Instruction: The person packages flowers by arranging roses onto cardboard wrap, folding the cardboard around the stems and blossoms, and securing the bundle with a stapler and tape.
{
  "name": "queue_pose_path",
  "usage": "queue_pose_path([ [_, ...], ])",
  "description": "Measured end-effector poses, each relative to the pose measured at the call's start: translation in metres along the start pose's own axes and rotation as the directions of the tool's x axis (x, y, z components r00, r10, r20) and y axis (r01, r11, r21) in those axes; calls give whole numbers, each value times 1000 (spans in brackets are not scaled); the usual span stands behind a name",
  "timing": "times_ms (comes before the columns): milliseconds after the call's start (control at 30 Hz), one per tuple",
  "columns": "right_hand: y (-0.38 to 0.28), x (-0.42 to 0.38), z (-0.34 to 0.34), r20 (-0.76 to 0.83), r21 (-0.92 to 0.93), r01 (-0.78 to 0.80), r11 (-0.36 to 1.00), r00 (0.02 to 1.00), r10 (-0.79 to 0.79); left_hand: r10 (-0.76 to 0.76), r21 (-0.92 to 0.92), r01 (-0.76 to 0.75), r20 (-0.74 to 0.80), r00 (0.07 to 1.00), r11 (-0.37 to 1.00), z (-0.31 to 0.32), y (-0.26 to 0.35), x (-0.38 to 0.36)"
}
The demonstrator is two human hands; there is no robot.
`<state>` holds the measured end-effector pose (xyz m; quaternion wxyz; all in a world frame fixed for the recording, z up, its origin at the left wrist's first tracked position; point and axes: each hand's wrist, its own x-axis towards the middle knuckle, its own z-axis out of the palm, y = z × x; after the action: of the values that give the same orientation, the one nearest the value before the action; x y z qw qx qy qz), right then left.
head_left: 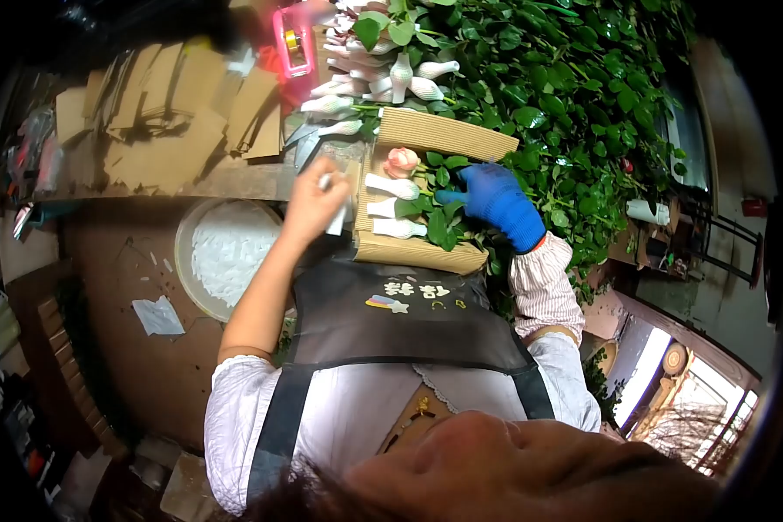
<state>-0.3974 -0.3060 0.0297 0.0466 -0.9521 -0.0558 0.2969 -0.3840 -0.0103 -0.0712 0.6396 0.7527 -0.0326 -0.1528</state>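
Observation:
My bare left hand [316,202] is closed, with a small white piece showing between its fingers, perhaps a foam net sleeve. It is just left of a corrugated cardboard wrapper [449,130]. On the wrapper lies a pink rose [400,163] with its bloom bare. Below that bloom, several rose heads are covered by white net sleeves [393,187]. My right hand [501,204], in a blue knitted glove, is at the leafy stems right of the blooms. Its thumb and finger close around the stem area; leaves partly hide the contact.
Green-leaved stems [574,104] cover the table's right side. More sleeved roses [400,78] lie at the back, near a pink tape dispenser [294,43]. Flat cardboard pieces [170,113] are stacked at left. A basin [185,239] of white sleeves stands below the table's left edge.

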Motion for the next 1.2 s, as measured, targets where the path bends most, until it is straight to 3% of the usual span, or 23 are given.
queue_pose_path([
  [33, -2, 2, 4, 4, -46, -5, 999, 1000, 6, 93, 110, -92, -4, 996, 990, 10, 13, -2],
  [100, -5, 5, 15, 12, -136, -29, 990, 999, 31, 167, 150, -164, -2, 986, 975, 29, 26, -3],
  [200, -20, 2, 18, -44, -160, -78, 984, 996, 72, -62, 163, 23, 242, 968, 986, 30, 41, -2],
  [300, -20, -1, 20, -85, -179, -60, 982, 995, 45, -27, -199, 37, 57, 998, 979, 34, 22, -9],
  [333, -16, 2, 24, -86, -160, -61, 985, 995, 48, -114, -283, 102, -27, 993, 954, 21, 25, -7],
  [367, -13, 2, 27, -86, -138, -62, 988, 995, 50, -61, -338, 25, -96, 994, 941, 8, 33, -5],
  [433, 0, -2, 23, -110, -12, 11, 1000, 994, -13, 32, -115, -39, -63, 998, 993, -9, 35, -9],
  [467, 5, -3, 21, -126, 46, 53, 998, 991, -47, 8, -75, -1, 100, 995, 997, -15, 23, -10],
  [500, 6, -3, 21, -135, 36, 75, 997, 988, -70, -138, 19, 137, 204, 969, 990, -17, 17, -17],
  [600, -4, -11, 27, -127, -27, 72, 997, 989, -75, -45, 203, -5, 237, 970, 979, 5, 48, -26],
  [667, -26, -8, 30, -85, -126, -18, 992, 996, 7, -123, 379, -28, 367, 922, 925, 11, 39, -18],
  [700, -33, -8, 32, -68, -178, -66, 982, 996, 55, -122, 374, -31, 379, 917, 927, 12, 37, -17],
  [733, -37, -11, 36, -146, -176, -76, 981, 988, 51, -123, 370, -34, 393, 911, 929, 12, 38, -16],
  [800, -38, -12, 35, -90, -158, -115, 981, 991, 102, -52, 318, -83, 393, 918, 944, 14, 31, -18],
  [900, -33, -8, 49, -133, -174, -108, 979, 987, 85, -114, 39, 106, 351, 929, 994, 6, 19, -24],
  [967, -28, -8, 55, -182, -182, -76, 980, 982, 43, -249, -205, 304, 258, 934, 930, -21, 43, -26],
  [1033, -22, -14, 47, -170, -156, -61, 986, 985, 34, -96, -299, 149, 183, 978, 942, -44, 41, -26],
  [1133, -14, -44, 16, -334, 10, -49, 999, 941, 49, 88, 7, -90, 121, 989, 996, -43, 17, -33],
  [1167, -16, -52, 5, -359, 93, -56, 994, 930, 86, -154, -5, 160, 238, 959, 987, -45, 14, -36],
  [1200, -21, -56, 5, -522, 218, 62, 974, 851, 62, -178, 62, 168, 261, 949, 984, -41, 12, -37],
])
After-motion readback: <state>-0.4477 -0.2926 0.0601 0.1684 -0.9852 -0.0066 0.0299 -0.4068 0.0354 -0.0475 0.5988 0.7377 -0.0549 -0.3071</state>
